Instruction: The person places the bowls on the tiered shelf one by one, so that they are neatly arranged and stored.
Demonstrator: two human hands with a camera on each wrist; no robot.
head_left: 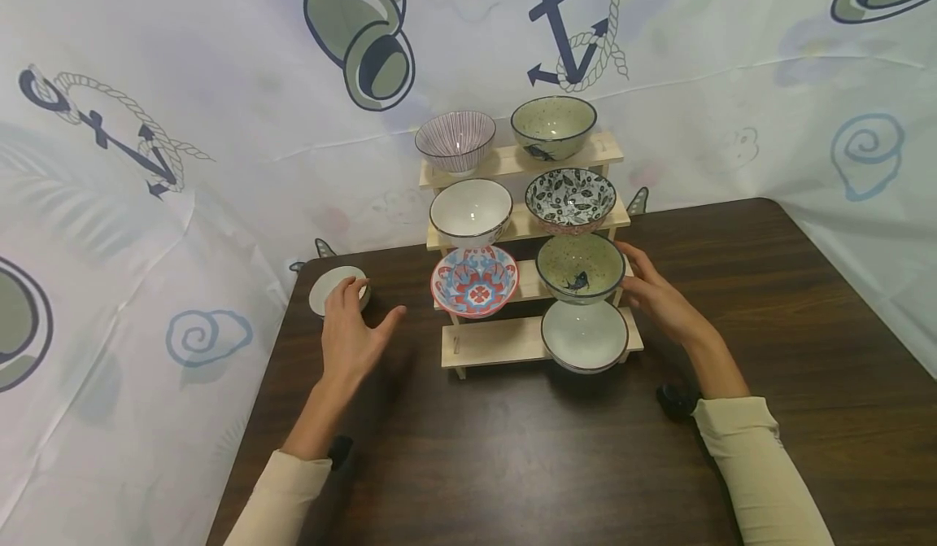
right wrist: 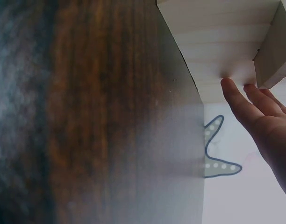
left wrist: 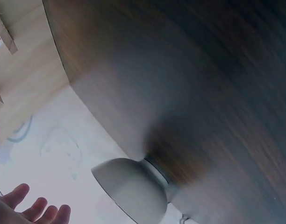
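My left hand (head_left: 350, 336) hovers with spread fingers by a small white bowl (head_left: 322, 287) near the table's back left corner. The left wrist view shows that bowl (left wrist: 133, 186) apart from the fingertips (left wrist: 62, 212). At the right side of a stepped wooden rack (head_left: 483, 344), my right hand (head_left: 662, 302) reaches in beside a speckled green bowl (head_left: 567, 259). In the right wrist view its straight fingers (right wrist: 241, 102) lie against or close to the rack's wood (right wrist: 218, 42); whether they touch the bowl is hidden.
On the rack stand a white bowl (head_left: 584, 336), a red-blue patterned bowl (head_left: 476, 284), a cream bowl (head_left: 472, 211), a black-leaf bowl (head_left: 571, 196), a striped bowl (head_left: 455, 139) and another green bowl (head_left: 552, 123). The dark table (head_left: 512, 456) meets a printed cloth (head_left: 732, 82) behind.
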